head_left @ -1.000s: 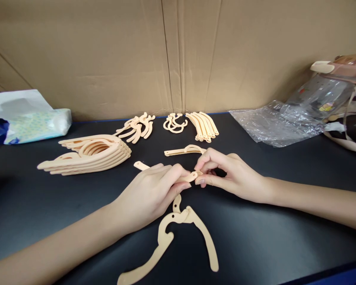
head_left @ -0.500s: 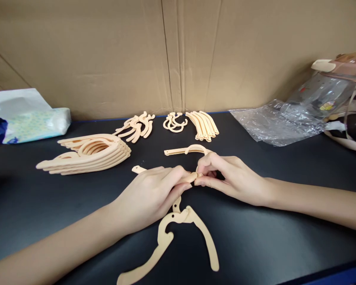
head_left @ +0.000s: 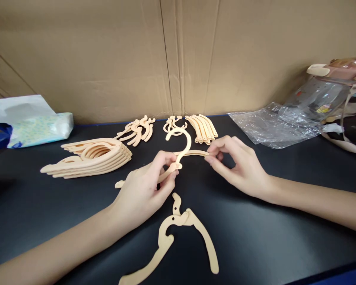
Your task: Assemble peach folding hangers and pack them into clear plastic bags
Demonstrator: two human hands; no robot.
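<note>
My left hand [head_left: 144,190] pinches a peach plastic hanger arm [head_left: 166,173] with a hook [head_left: 182,140] standing up from its joint. Its other end [head_left: 118,184] pokes out past my wrist. My right hand [head_left: 240,166] pinches the end of a second curved hanger arm [head_left: 194,153] lying just behind the hook. A partly joined hanger [head_left: 178,237] lies flat on the black table [head_left: 269,237] below my hands.
A stack of folded hangers [head_left: 91,156] sits at left. Piles of loose pieces [head_left: 136,128], hooks [head_left: 170,122] and arms [head_left: 203,126] line the cardboard wall [head_left: 178,51]. A tissue pack [head_left: 38,126] is far left, a plastic bag [head_left: 279,124] at right.
The hands have drawn apart. The hook now stands up from the arm in my left hand, and my right hand has shifted back to the second arm.
</note>
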